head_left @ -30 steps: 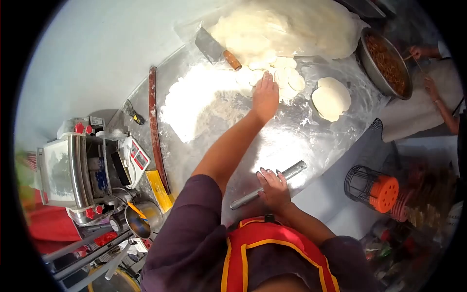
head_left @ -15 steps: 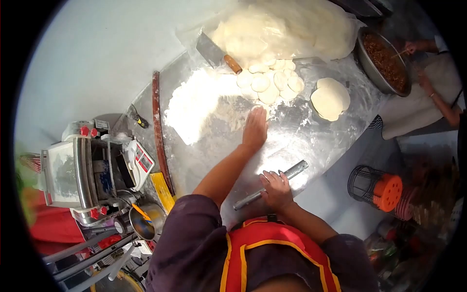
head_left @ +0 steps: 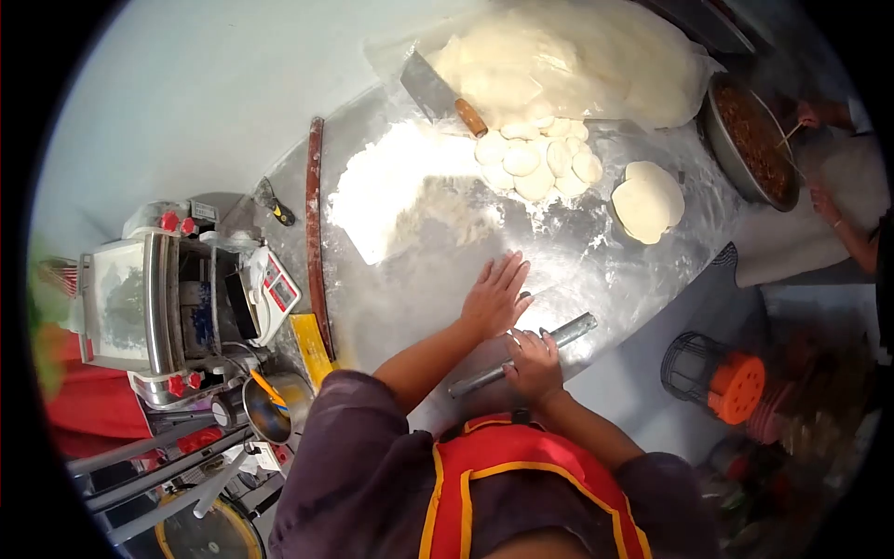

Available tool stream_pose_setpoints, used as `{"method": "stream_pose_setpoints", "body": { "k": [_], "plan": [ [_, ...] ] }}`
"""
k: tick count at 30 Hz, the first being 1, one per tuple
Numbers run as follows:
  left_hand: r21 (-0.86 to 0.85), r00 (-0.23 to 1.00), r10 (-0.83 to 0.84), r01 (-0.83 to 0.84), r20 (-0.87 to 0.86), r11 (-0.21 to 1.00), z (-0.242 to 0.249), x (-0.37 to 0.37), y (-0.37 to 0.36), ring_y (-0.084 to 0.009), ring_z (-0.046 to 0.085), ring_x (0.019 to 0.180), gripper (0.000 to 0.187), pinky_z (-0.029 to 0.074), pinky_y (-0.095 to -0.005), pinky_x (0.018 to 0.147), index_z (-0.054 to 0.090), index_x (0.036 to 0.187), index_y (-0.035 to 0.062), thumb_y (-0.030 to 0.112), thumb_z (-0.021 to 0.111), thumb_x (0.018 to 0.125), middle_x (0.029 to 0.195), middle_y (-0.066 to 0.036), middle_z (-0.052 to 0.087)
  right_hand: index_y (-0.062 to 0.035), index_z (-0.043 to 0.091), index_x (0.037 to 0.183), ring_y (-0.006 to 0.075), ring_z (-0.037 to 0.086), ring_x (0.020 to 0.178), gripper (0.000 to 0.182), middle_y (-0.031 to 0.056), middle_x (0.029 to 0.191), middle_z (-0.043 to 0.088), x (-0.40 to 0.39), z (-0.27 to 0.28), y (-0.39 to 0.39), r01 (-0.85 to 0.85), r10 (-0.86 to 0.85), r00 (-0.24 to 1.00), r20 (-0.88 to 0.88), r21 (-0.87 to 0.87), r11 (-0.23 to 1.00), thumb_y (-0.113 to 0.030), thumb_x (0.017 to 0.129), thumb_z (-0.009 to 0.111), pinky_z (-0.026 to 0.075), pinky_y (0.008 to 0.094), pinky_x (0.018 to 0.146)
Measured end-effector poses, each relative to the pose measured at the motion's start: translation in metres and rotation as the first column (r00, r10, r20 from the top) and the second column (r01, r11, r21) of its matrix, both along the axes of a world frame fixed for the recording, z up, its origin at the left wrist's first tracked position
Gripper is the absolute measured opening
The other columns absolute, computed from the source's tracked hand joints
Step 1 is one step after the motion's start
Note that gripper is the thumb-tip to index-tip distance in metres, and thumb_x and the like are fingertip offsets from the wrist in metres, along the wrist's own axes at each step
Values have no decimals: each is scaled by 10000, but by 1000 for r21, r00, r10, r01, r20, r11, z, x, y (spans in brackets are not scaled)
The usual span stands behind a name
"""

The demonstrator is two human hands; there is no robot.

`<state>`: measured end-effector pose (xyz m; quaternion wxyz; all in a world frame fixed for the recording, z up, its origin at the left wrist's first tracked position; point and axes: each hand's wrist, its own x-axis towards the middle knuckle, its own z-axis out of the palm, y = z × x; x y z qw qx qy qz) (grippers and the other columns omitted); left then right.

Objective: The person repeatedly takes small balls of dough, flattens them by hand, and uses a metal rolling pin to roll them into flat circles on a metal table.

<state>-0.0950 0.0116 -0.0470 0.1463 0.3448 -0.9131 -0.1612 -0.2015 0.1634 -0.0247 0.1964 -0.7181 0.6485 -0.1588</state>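
My left hand (head_left: pixel 496 298) is held over the steel table (head_left: pixel 410 284), fingers stretched and apart, with nothing in it. Just beside it, my right hand (head_left: pixel 535 365) has its fingers curled over a metal rolling pin (head_left: pixel 573 329), which lies slantwise near the front edge. Beyond my hands, a cluster of small round dough pieces (head_left: pixel 521 161) rests next to a heap of white flour (head_left: pixel 377 191). Thin rolled dough rounds (head_left: pixel 649 205) overlap at the right. A wide-bladed cleaver (head_left: pixel 426 87) with a wooden handle lies behind the flour.
Plastic sheeting covers a large dough mass (head_left: pixel 577 65) at the back. Another person's hands are at a metal bowl (head_left: pixel 715 130) of brown filling on the right. A long dark-red stick (head_left: pixel 315 214), a scale (head_left: pixel 277 293) and a roller machine (head_left: pixel 158 307) stand left.
My left hand has drawn back from the dough pieces and flour toward my body, near the right hand. The right hand stays at the rolling pin. The whole view has shifted slightly.
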Motion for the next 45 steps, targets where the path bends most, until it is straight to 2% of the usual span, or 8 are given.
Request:
{"method": "stream_pose_setpoints", "body": {
  "k": [8,14,15,19,24,29,40,45],
  "plan": [
    [-56,999,37,-38,-36,998,6,-27,-18,-402,278,1420,709,222,-601,1135,460,1415,52,476,636,874,1499,-204,368,-93,544,1302,280,498,1237,584,108,1347,533,-2,2,3,-26,27,999,23,-59,998,-290,773,692,315,526,1088],
    [-54,951,-19,3,-307,999,-29,-5,-30,-385,409,1307,605,321,-516,1094,542,1317,31,373,705,845,1393,-174,482,-96,512,1335,302,479,1243,646,118,1350,515,-25,19,-9,-267,268,963,29,-45,963,-285,767,752,321,515,1095],
    [87,953,117,-96,-279,992,-1,8,-23,-363,470,1238,543,365,-460,1068,564,1278,32,273,730,821,1301,-151,545,-108,527,1319,298,473,1250,621,110,1331,522,-37,10,-5,-240,241,971,-8,-84,967,-257,762,757,314,516,1101],
    [227,996,9,10,-84,974,5,51,15,-335,486,1224,526,379,-443,1057,554,1296,54,175,699,806,1257,-141,550,-144,606,1180,274,524,1132,460,81,1160,577,-57,10,-6,-166,160,984,-78,-83,983,-191,750,763,309,527,1085],
    [184,977,189,-169,-96,968,12,96,73,-359,406,1349,575,309,-487,1129,471,1363,22,211,666,856,1397,-178,478,-161,619,1164,255,542,1080,395,51,1085,596,-19,26,-8,-55,48,997,-57,-126,990,-165,786,736,300,513,1084],
    [66,939,345,-345,15,936,23,111,85,-349,324,1426,700,252,-506,1161,387,1413,-54,355,621,895,1501,-221,373,-4,392,1457,333,400,1373,635,183,1490,426,1,-5,-13,104,-113,969,-219,-54,993,-244,903,589,221,556,1141],
    [-232,912,395,-410,-110,882,12,47,-109,-329,272,1449,705,201,-544,1170,395,1433,-17,426,589,921,1533,-180,338,-88,245,1544,313,256,1461,629,136,1583,287,-43,-5,-210,188,-298,880,-370,-305,934,-312,995,456,111,601,1172],
    [-136,915,372,-393,-157,909,1,64,-70,-336,237,1465,716,190,-546,1178,378,1435,-35,420,594,926,1560,-198,286,-25,297,1509,345,341,1411,644,182,1542,344,-33,-12,-166,80,-184,923,-338,-301,950,-313,972,504,167,589,1163]
  ]
}}
